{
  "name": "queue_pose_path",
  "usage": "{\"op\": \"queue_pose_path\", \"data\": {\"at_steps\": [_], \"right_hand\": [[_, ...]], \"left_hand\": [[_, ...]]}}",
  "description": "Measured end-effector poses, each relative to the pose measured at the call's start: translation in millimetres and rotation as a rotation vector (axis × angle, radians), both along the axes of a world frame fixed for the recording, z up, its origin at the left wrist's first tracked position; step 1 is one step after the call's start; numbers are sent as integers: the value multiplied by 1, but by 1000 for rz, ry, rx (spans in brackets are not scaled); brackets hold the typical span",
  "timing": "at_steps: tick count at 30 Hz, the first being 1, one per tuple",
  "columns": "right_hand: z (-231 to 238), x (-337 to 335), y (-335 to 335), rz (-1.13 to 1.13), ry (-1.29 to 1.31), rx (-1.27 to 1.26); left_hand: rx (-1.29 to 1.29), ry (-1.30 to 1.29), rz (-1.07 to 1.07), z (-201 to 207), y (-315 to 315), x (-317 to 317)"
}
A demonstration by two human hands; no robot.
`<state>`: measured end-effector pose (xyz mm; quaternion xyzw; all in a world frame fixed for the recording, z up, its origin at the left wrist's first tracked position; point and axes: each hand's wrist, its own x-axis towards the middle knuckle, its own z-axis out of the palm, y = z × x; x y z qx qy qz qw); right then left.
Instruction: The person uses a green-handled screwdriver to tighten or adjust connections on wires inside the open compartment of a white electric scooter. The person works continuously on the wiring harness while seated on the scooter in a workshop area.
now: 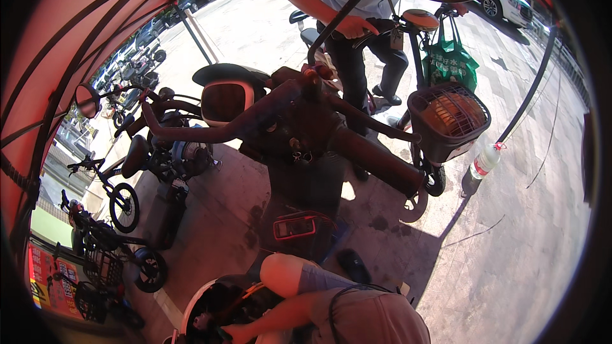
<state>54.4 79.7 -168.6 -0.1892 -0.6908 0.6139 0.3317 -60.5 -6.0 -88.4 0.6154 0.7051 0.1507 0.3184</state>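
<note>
My bare right forearm [296, 312] reaches leftward from a brownish sleeve [376, 320] at the lower edge. The right hand [238, 334] is down inside an open, pale-rimmed compartment [189, 309] among dark parts and an orange cable [250, 291]. Its fingers look curled beside a small greenish piece, partly cut off by the frame; what they hold is unclear. My left hand does not show. A bent knee [280, 272] rises beside the compartment. Ahead on the dark scooter footboard lies a red-edged multimeter [294, 227]; keys [301, 155] hang below the handlebar [204, 132].
Beyond the handlebar another person [347, 25] stands by a bike with a basket [448, 118] and a green bag [451, 60]. A water bottle [488, 160] stands at a canopy pole [530, 99]. Several parked bikes [121, 261] line the left, under a red canopy [57, 38].
</note>
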Motion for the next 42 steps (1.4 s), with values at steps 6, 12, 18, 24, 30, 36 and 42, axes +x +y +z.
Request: {"op": "queue_pose_path", "data": {"at_steps": [6, 12, 18, 24, 30, 36, 42], "right_hand": [[7, 3, -6, -57, -5, -3], [-5, -3, -6, -51, 2, -26], [-33, -40, -24, -356, 125, -107], [-17, -14, -10, -22, 39, -55], [2, -16, -23, -250, 340, -183], [-1, -10, -24, -128, 193, -137], [27, 14, -25, -109, 107, -126]], "left_hand": [[1, -17, 8, -2, 1, 4], [1, -34, 25, -1, -4, 3], [-2, -51, 45, 0, -8, 3], [-16, -62, 61, 3, -10, 3], [-25, -67, 64, 4, -5, 7], [-28, -79, 79, 4, -8, 5], [-18, -133, 124, -10, -17, -7]]}}
